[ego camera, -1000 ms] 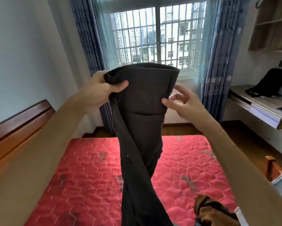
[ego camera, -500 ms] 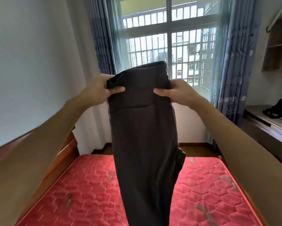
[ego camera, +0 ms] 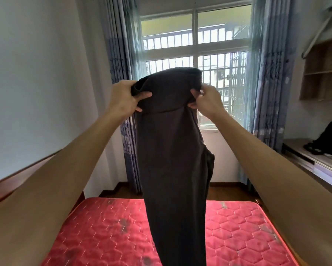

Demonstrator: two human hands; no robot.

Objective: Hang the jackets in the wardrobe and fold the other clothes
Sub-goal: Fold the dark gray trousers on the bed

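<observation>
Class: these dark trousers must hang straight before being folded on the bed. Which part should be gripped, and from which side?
Take the dark trousers by the waistband, one grip at each end, from the sides. It is the widest, firmest edge, and the legs hang straight below it. The left hand and right hand already pinch there, above the red mattress.

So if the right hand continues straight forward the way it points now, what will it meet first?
Probably the window. The right hand, gripping the dark trousers at the waistband, points ahead over the red mattress toward the barred glass. Nothing shows between them, though depth is hard to judge.
</observation>
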